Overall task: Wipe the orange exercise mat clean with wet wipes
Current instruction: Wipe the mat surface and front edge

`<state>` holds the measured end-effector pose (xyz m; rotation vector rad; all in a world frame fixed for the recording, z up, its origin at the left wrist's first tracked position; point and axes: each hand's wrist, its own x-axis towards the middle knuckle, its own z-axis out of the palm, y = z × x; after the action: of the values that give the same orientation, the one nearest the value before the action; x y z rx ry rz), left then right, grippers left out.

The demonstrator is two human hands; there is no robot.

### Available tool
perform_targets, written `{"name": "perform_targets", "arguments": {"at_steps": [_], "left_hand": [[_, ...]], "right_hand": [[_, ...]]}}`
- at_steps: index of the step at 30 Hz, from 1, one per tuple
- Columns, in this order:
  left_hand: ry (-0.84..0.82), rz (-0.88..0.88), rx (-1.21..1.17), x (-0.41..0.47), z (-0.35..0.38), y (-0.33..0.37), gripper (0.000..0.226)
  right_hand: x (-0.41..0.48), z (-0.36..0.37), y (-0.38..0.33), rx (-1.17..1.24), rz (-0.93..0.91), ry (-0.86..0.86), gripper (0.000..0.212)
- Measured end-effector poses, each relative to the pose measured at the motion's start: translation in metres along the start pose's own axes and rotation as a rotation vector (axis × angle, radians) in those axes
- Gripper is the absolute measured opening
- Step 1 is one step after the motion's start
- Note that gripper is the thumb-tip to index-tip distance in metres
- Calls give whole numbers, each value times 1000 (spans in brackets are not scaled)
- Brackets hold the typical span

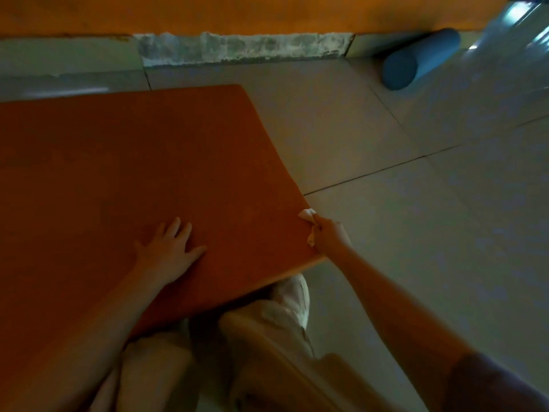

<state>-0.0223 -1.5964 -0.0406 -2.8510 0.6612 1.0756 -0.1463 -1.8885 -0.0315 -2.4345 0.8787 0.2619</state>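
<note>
The orange exercise mat (133,173) lies flat on the tiled floor and fills the left half of the view. My left hand (169,251) rests palm down on the mat near its front right corner, fingers spread, holding nothing. My right hand (329,236) grips a crumpled white wet wipe (307,215) and presses it against the mat's right edge, close to that corner. Part of the wipe is hidden under my fingers.
A blue foam roller (419,59) lies at the back right by the wall. An orange wall with a worn grey skirting (243,49) runs along the back. My knees in beige trousers and a pale shoe (292,295) sit just in front of the mat's near edge.
</note>
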Motion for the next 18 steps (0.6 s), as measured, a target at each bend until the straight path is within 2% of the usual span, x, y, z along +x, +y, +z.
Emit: {"name": "perform_targets", "arguments": {"at_steps": [6,13,18], "left_hand": [[-42,-43,-18,13,-1,2,79],[-75,-53,19,17,-4,7,77],[36,-53,156,17,20,11,80]], "right_hand": [[-26,9,26,0,-40,-8,35],[-21,25,43,160,-51,44,37],[-18,40,59,219,-48,77,38]]}}
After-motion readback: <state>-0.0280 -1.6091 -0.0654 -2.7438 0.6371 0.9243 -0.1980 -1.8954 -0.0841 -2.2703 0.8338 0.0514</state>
